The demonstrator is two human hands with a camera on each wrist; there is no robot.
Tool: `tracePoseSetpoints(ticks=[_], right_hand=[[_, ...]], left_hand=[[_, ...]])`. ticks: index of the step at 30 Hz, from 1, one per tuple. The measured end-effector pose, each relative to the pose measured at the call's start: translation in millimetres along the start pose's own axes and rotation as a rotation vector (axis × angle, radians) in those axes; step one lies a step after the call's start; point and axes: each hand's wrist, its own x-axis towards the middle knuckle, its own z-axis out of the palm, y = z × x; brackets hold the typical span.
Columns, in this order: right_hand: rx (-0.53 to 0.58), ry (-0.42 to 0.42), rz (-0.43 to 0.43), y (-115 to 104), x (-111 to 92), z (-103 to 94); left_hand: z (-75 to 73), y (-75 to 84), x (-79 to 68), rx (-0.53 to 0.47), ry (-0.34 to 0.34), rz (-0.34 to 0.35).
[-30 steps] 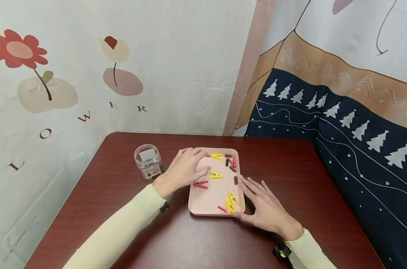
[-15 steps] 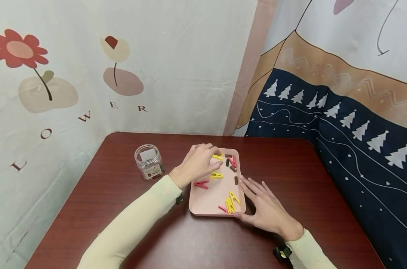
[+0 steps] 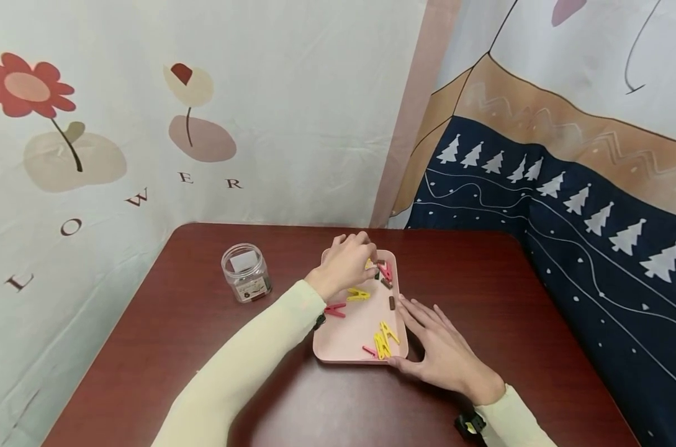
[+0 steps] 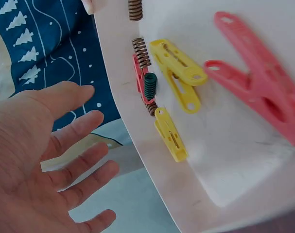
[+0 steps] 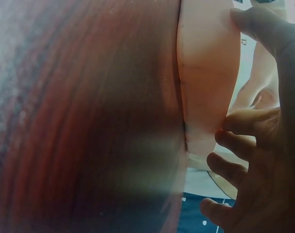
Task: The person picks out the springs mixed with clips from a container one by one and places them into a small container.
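My left hand [image 3: 346, 264] is over the far part of a shallow pink tray [image 3: 343, 344], with its fingers bent loosely downward. In the left wrist view that hand [image 4: 55, 145] has spread fingers and nothing between them. Near it lie yellow clothespins [image 4: 171, 136], a red clothespin [image 4: 256, 87], a dark green spring [image 4: 150, 86] and brown springs [image 4: 141, 52]. In the head view the left hand partly hides the far yellow clothespin. My right hand [image 3: 449, 354] rests against the tray's right side, thumb at the near corner; its fingers [image 5: 247, 121] touch the rim.
A clear lidless jar [image 3: 248, 276] stands left of the tray on the brown table [image 3: 483, 279], with small dark pieces at its bottom. More yellow clothespins [image 3: 381, 344] and a small pink piece [image 3: 369, 351] lie in the tray's near right corner. Printed cloth [image 3: 315, 112] hangs behind.
My left hand has moved right across the far part of the tray, toward the springs and the far yellow clothespin. The right hand has stayed at the tray's edge.
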Motion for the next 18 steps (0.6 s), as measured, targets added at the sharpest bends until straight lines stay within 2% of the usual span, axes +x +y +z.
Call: tracePoseSetpoints(ticks=[7, 14, 18], right_hand=[[-0.005, 0.006, 0.0, 2, 1, 1.6], [-0.015, -0.004, -0.009, 2, 2, 3.3], [-0.037, 0.004, -0.022, 3, 3, 3.7]], left_hand=[[5.3, 4.1, 16.9, 0.032, -0.054, -0.032], [11.0, 6.1, 23.4, 0.043, -0.132, -0.086], [15.4, 7.0, 26.8, 0.07, -0.159, -0.087]])
